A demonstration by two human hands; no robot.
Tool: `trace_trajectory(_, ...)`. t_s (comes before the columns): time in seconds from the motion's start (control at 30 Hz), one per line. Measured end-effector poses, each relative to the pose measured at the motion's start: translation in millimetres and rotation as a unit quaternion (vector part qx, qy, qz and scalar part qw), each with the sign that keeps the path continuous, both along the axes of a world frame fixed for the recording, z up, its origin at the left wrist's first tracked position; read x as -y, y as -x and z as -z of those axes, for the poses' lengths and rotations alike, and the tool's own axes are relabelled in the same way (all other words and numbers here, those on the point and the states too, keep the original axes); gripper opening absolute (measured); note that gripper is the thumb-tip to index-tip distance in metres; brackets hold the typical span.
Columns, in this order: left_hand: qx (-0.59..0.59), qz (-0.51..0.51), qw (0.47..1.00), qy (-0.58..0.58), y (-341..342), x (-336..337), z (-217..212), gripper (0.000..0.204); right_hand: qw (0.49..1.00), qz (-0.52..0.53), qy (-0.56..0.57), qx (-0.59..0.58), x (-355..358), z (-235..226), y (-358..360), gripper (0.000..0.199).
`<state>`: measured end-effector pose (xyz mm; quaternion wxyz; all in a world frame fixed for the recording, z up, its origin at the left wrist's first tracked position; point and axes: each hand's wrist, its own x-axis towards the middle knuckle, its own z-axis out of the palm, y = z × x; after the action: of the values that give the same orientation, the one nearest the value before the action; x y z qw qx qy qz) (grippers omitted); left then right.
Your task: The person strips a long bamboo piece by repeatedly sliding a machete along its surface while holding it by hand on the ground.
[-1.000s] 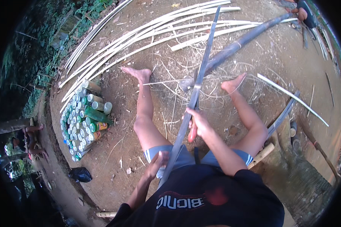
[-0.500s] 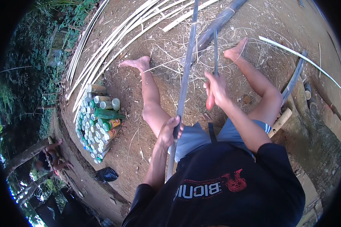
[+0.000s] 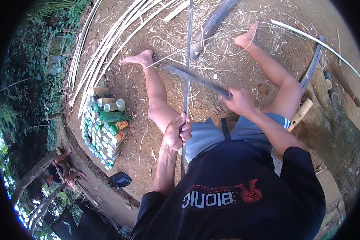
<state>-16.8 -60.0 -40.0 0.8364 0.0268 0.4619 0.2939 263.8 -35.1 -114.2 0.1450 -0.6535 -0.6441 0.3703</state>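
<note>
Outdoor dirt yard (image 3: 206,104) beside foliage (image 3: 64,20)

Your left hand (image 3: 176,132) curled tight into fist, thumb (image 3: 183,119) pointing forward, fingertips wrapped round toward your midline. Left forearm (image 3: 165,166) bare, reaching nearly straight forward over left thigh. Your right hand (image 3: 241,103) farther forward, also clenched, back of hand up. Right forearm (image 3: 272,126) slanting forward and leftward, crossing right thigh. Hands well apart. Legs spread wide, knees bent; left foot (image 3: 138,59) and right foot (image 3: 247,37) bare.
</note>
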Motion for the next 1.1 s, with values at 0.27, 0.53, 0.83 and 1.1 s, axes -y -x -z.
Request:
trace_trajectory(0.27,0.012,0.000,1.000,0.009,12,38,-13,0.027,1.000,0.009,0.018,-0.014,-50,7,-18,0.017)
trace_trajectory(0.53,0.043,-0.017,0.998,0.045,31,97,-31,0.029,1.000,-0.011,0.015,0.013,-93,13,-24,0.021)
trace_trajectory(0.83,0.065,-0.027,0.992,0.101,59,154,-54,0.030,0.999,0.000,0.010,0.037,-133,29,-37,0.022)
trace_trajectory(1.1,0.062,-0.028,0.986,0.149,78,181,-58,0.033,0.997,-0.033,0.010,0.068,-221,59,-50,0.022)
